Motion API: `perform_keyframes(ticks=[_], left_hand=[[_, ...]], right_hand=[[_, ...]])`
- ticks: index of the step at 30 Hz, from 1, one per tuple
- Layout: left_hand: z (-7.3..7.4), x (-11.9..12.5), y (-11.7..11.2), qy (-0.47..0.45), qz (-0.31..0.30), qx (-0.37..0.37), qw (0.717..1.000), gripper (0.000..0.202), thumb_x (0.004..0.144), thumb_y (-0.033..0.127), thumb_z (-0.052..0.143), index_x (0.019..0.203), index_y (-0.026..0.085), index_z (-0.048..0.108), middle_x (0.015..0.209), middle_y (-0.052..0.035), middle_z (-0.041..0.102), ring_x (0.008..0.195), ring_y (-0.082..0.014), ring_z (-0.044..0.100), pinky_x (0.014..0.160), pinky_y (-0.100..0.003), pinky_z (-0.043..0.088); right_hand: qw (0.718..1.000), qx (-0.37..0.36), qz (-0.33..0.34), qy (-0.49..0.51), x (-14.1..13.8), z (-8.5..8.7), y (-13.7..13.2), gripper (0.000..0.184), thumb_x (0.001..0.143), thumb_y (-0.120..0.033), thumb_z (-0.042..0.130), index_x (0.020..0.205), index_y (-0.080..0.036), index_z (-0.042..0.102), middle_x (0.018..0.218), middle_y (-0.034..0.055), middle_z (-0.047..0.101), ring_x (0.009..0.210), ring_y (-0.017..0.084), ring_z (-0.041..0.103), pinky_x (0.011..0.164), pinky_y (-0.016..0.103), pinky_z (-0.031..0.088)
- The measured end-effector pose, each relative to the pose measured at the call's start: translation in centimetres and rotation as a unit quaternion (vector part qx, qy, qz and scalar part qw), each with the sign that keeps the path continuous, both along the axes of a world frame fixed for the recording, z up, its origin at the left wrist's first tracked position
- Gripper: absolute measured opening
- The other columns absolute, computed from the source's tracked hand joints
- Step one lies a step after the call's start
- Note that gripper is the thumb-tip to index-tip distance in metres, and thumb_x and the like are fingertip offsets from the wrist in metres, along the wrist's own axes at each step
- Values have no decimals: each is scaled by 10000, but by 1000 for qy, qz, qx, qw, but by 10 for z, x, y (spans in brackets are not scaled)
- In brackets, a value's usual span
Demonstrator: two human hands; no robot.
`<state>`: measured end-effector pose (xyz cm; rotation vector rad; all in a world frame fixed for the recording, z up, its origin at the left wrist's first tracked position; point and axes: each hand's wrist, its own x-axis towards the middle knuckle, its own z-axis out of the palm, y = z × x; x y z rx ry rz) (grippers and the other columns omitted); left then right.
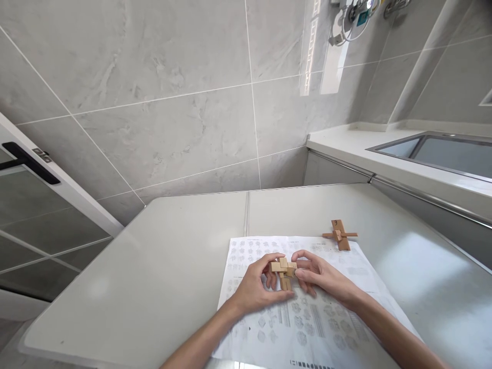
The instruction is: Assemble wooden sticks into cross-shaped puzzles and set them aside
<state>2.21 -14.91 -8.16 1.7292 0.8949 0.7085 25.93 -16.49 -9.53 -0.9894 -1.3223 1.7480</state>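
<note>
Between my two hands is a light wooden interlocking block puzzle [283,267], its several pieces crossing one another. My left hand [255,285] grips it from the left, with fingers on the top and the thumb at the lower end. On the other side, my right hand [321,277] pinches a right-hand piece between thumb and fingers. Both hands are just above a large printed sheet [307,320] that shows rows of small puzzle drawings. A darker brown wooden cross-shaped puzzle [340,235] rests at the sheet's upper right edge.
The sheet lies on a pale folding table [126,277] with a seam across it. A white counter [346,141] with a sink [442,151] stands at the right. A glass-paned door [46,220] is on the left, and a grey tiled wall [165,92] rises behind.
</note>
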Motion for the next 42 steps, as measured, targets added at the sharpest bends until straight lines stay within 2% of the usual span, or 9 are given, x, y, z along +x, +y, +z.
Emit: perform_keyframes(ticks=[3, 8, 13, 17, 20, 23, 30, 35, 42], left_hand=[[-1, -1, 1, 5, -12, 10, 1000, 743, 723, 388, 961, 1376, 295, 620, 1009, 1, 602, 705, -112, 469, 666, -268, 446], [-4, -2, 3, 28, -49, 49, 997, 753, 695, 452, 979, 1372, 340, 669, 1067, -15, 547, 728, -114, 506, 637, -255, 448], [2, -1, 1, 16, -62, 40, 997, 725, 721, 480, 958, 1366, 322, 668, 1200, -62, 603, 734, -124, 554, 601, -252, 458], [6, -1, -2, 19, -53, 32, 998, 744, 725, 463, 956, 1383, 300, 648, 1208, -72, 696, 918, -219, 664, 755, -322, 546], [4, -1, -3, 5, -28, 22, 999, 747, 711, 417, 970, 1372, 288, 646, 1216, -71, 721, 1029, -254, 680, 880, -369, 560], [3, -1, -3, -5, 1, -3, 1000, 752, 701, 400, 975, 1360, 280, 634, 1175, -62, 718, 928, -214, 675, 810, -331, 551], [7, 1, -1, -38, 5, -62, 997, 719, 692, 376, 978, 1303, 260, 619, 993, -5, 668, 664, -102, 548, 624, -248, 438], [5, 0, 0, -24, 19, -77, 997, 747, 650, 391, 997, 1296, 270, 641, 1052, -19, 640, 698, -103, 540, 588, -224, 401], [0, 0, -1, -19, 20, -60, 998, 783, 641, 389, 998, 1329, 273, 642, 1082, -39, 655, 687, -99, 550, 583, -222, 433]], right_hand=[[1000, -1, 16, 6, 1, -1, 0, 518, 888, -605, 803, 1113, -244, 507, 764, -44, 628, 584, 116, 500, 585, 278, 396], [999, -4, 50, 22, -1, 2, -1, 566, 838, -588, 853, 1118, -248, 498, 1004, 35, 711, 684, 128, 537, 576, 258, 392], [998, 8, 56, 24, -2, 2, -2, 548, 853, -574, 842, 1133, -250, 499, 1055, 50, 714, 745, 147, 577, 599, 259, 399], [998, 31, 47, -7, -4, 3, -4, 604, 847, -680, 790, 1164, -254, 501, 965, 29, 694, 695, 160, 593, 608, 287, 433], [997, 53, 41, -44, -6, 6, -5, 563, 929, -745, 645, 1161, -250, 512, 869, 10, 678, 666, 177, 619, 632, 318, 476], [994, 75, 30, -69, -7, 8, -7, 483, 1016, -708, 535, 1145, -243, 540, 861, 15, 681, 683, 187, 638, 642, 324, 490], [969, 164, -40, -183, -9, -1, -7, 444, 1061, -648, 495, 1130, -233, 636, 674, -21, 610, 658, 207, 605, 669, 336, 450], [950, 210, -46, -226, -11, -2, -9, 488, 1094, -627, 407, 865, -245, 608, 709, 2, 615, 661, 205, 564, 664, 340, 434], [957, 192, -24, -216, -11, 0, -9, 538, 1093, -641, 371, 746, -253, 505, 658, -1, 574, 622, 196, 518, 619, 329, 419]])
